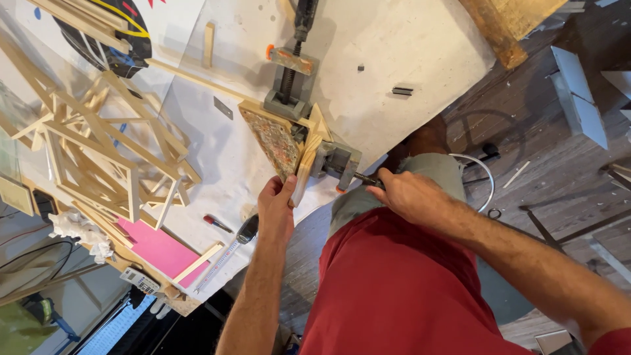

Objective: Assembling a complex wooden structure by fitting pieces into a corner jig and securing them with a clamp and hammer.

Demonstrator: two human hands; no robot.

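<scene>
At the 9 o'clock side of the white worktable [407, 46] stands a lattice frame of thin wood strips [98, 144], with a pink sheet [158, 248] below it toward 7 o'clock, a crumpled white rag [82, 233] at its left, and a red-handled tool [215, 223] and a tape measure [246, 229] just to its right. Moving toward centre, the left hand [276, 207] comes up from 6 o'clock; its fingers are closed around the lower end of a pale wood strip [305, 164], pressing it against the edge of a speckled board [273, 141] at the table's rim. At 12 o'clock from that board, 1 grey clamp [289, 82] with an orange tip stands screwed down on the table. Just right of the strip, a 2nd grey clamp [338, 160] grips strip and board together; its threaded screw [361, 177] runs toward 4 o'clock into the right hand [407, 196], whose fingers are clenched on the screw's handle end. Judged from this, the step in hand is turning the screw, tightening or loosening I cannot tell. The next move calls for steady twisting by the right hand while the left keeps the strip flush, so it does not slide off line. Far right, at 3 o'clock, metal offcuts [582, 98] lie on the dark plank floor [559, 177].
</scene>
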